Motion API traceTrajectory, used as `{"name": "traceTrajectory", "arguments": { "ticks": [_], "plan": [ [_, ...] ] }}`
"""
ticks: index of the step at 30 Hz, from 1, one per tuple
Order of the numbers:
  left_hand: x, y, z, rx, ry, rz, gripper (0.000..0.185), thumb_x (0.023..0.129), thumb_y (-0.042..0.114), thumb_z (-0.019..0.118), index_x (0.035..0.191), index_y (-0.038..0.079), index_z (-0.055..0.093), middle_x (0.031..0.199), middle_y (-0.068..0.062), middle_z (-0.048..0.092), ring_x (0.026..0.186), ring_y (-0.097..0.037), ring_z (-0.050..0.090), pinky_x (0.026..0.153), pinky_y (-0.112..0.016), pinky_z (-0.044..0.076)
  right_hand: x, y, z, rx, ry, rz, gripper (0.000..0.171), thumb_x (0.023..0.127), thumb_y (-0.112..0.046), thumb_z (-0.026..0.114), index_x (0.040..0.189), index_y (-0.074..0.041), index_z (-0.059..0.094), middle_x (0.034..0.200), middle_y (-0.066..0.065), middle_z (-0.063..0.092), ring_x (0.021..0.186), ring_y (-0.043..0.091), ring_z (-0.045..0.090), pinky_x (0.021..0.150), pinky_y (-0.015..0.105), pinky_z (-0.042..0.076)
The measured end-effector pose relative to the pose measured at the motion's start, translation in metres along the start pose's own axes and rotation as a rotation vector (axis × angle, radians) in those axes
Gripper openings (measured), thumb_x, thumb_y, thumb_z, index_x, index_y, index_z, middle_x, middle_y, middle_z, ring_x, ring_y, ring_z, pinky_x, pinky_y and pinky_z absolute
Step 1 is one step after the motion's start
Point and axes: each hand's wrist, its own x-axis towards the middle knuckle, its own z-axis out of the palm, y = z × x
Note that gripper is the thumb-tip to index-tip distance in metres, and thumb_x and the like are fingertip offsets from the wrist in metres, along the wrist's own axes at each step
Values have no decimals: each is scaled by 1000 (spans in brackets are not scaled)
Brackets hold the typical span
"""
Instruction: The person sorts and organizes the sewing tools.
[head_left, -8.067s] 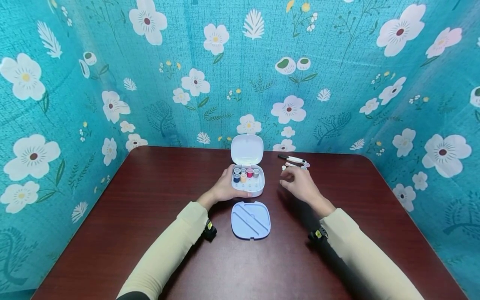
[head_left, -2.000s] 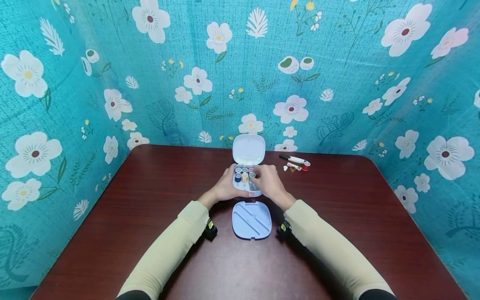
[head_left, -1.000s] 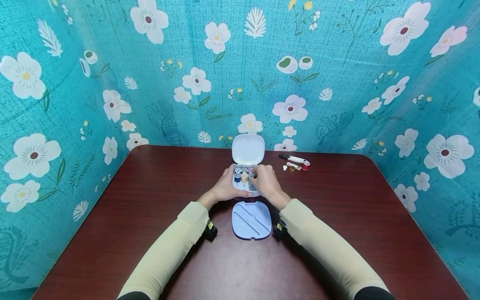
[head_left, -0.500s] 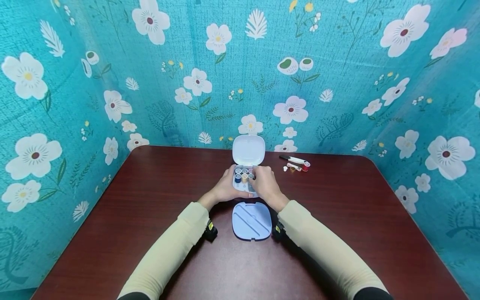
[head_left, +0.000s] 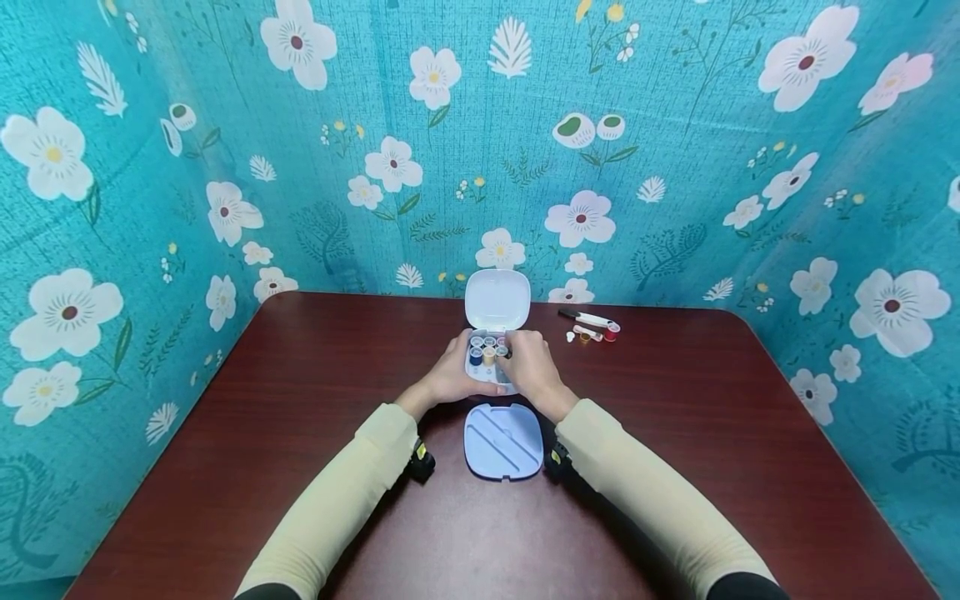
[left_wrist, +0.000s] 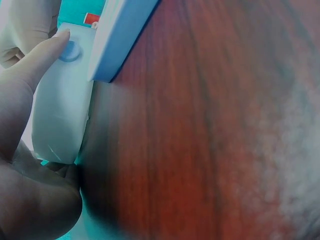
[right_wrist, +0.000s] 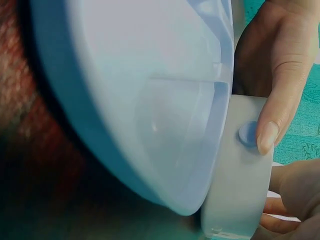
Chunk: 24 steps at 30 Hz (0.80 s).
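My left hand grips the open white sewing box from its left side, with the thumb lying along the front by the round blue latch button. Several thread spools stand in the box, among them a navy one and a beige one. My right hand reaches in over the box's right side. Its thumb and fingers pinch a grey-topped thread spool in the second row. The back of this hand hides the right-hand end of the box.
In front of the box lies a pale blue tray lid with a diagonal groove. To the right sit a black-and-white pen-like tool, a red spool, a small brown spool and small white pieces. A floral curtain hangs behind the table.
My right hand has come from the small items on the right to the box, where a grey-topped spool now shows in the second row. Over the last second it has barely moved; my left hand stays put.
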Motion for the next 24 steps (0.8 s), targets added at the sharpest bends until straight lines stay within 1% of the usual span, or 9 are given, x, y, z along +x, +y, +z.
{"name": "traceTrajectory", "arguments": {
  "ticks": [4,7,10,15,24],
  "plan": [
    [1,-1,1,0,2,0,118,69,38,96,158,12,23,143,-11,40,125,-25,44,107,-45,41,0,0,-1,1,8,-7,10,88,-7,80,92,-1,72,82,10,69,75,20,66,65,33,53],
    [1,-2,1,-2,1,3,118,69,38,96,158,11,23,144,-11,39,125,-25,44,107,-45,40,-1,-1,-1,0,4,-6,12,88,-6,80,95,0,72,84,11,69,76,21,67,66,33,56],
    [1,-2,1,-4,-3,4,118,69,38,96,158,11,23,143,-11,40,125,-25,44,107,-45,40,-1,-1,-2,-2,-2,0,13,89,-6,79,97,1,73,83,11,69,75,20,67,65,33,57],
    [1,-1,0,-6,-4,4,118,69,39,96,158,11,23,143,-11,40,124,-25,44,106,-45,41,0,-2,-3,-3,-1,4,9,89,-5,79,93,0,73,79,9,68,72,19,67,61,31,55],
    [-1,1,0,-11,-8,-6,117,70,39,96,158,11,23,141,-11,41,123,-25,46,106,-46,41,1,-2,-4,11,-14,9,11,89,-6,79,96,1,74,84,11,72,75,19,70,62,31,57]
  ]
}}
